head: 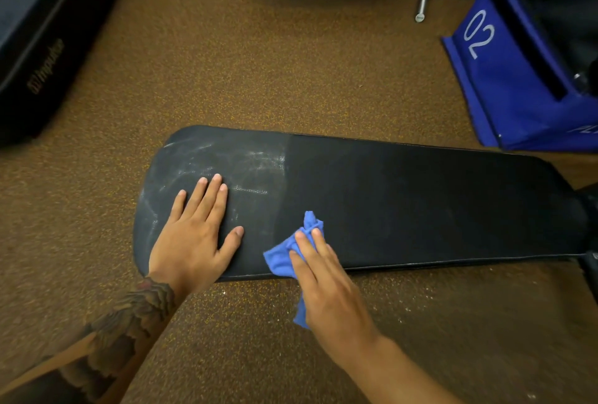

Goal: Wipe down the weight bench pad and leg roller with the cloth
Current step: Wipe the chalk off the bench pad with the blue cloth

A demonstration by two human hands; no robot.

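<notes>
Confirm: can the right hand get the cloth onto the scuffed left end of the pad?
Likely only partly. The left hand lies flat on that end of the pad, covering part of it. The right hand presses the cloth close beside it, nothing else between.

In my view, the long black bench pad (404, 203) runs left to right, its left end scuffed whitish; a crumpled blue cloth (279, 262) lies on its near edge, one tail hanging over.
</notes>
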